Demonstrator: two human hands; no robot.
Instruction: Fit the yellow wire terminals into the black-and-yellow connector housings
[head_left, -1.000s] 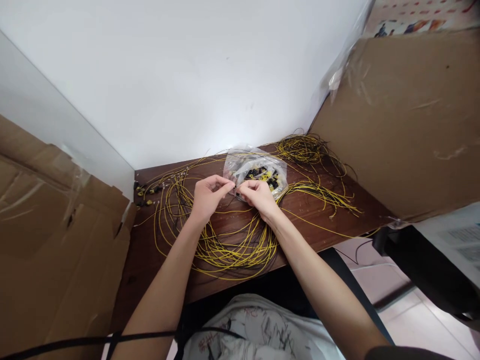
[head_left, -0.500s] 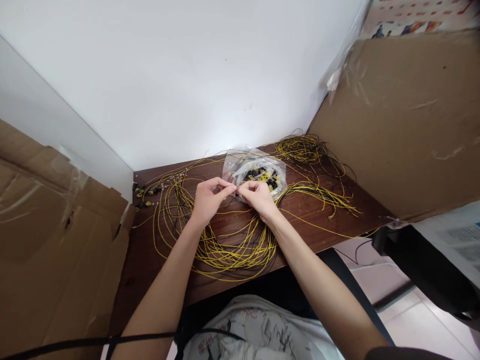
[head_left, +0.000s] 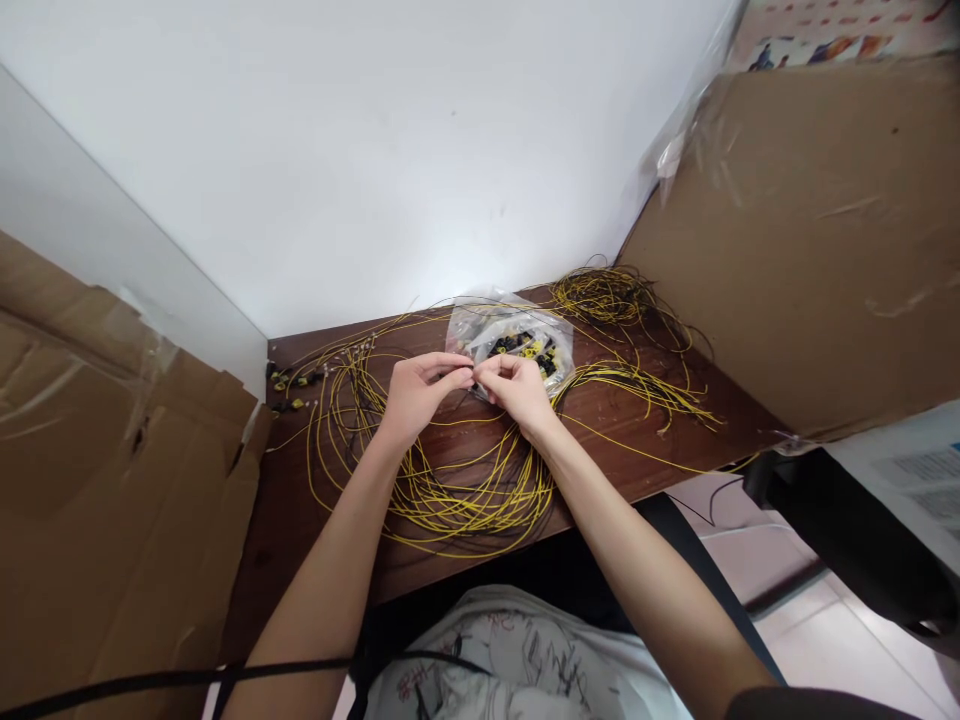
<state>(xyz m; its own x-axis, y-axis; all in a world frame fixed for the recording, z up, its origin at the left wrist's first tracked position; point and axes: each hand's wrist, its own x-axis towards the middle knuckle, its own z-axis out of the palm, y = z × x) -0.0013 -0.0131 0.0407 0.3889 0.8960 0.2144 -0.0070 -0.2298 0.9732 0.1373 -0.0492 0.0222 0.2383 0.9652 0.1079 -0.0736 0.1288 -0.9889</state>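
My left hand (head_left: 421,392) and my right hand (head_left: 517,388) meet fingertip to fingertip over the table, each closed in a pinch. Whatever lies between the fingertips is too small to make out. Just behind them sits an open clear plastic bag (head_left: 559,332) holding small black and yellow connectors (head_left: 529,350). A large loop of yellow and black wires (head_left: 472,505) lies beneath and in front of my hands, passing under both forearms. More wire ends (head_left: 660,388) fan out to the right of the bag.
On the brown table (head_left: 622,460), a tangled wire bundle (head_left: 600,295) lies at the back right. Several small connectors (head_left: 296,380) are at the far left. Cardboard stands left (head_left: 97,480) and right (head_left: 810,240); a white wall (head_left: 375,160) rises behind.
The fingers of my left hand have straightened slightly, and both hands remain together at nearly the same place. The whole view has shifted very little.
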